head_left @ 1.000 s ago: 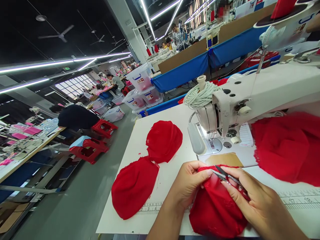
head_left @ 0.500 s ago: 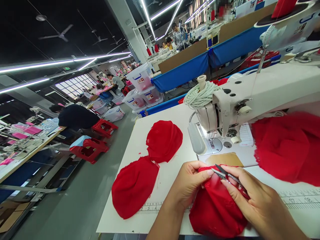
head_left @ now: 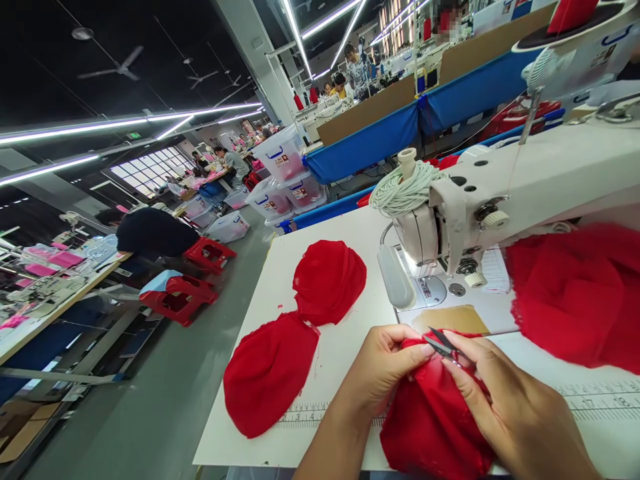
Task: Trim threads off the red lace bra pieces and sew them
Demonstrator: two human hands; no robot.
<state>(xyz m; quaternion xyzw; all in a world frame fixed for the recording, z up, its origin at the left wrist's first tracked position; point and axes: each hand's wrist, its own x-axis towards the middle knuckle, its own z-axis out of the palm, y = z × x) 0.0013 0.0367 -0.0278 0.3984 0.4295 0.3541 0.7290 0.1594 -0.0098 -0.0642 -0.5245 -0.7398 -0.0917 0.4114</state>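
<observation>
My left hand [head_left: 385, 365] pinches the upper edge of a piece of red fabric [head_left: 433, 427] at the front of the sewing table. In my right hand [head_left: 505, 393] is a pair of small thread snips [head_left: 444, 348], gripped between thumb and fingers. Their dark blades point left, at the fabric edge beside my left thumb, and stand slightly apart. Most of the snips' handle is hidden by my fingers. The red fabric hangs down from both hands onto the table edge.
Two joined red fabric cups [head_left: 270, 373] lie on the white table [head_left: 350, 387] to the left. A sewing machine [head_left: 540, 187] with wound pale cord [head_left: 404, 190] stands behind my hands. More red fabric [head_left: 575, 293] lies under its arm. Red stools [head_left: 177, 297] stand across the aisle.
The snips' blades have drawn closer together and my right fingers have closed a little. Both hands and the fabric have shifted very slightly; the cups on the table stay put.
</observation>
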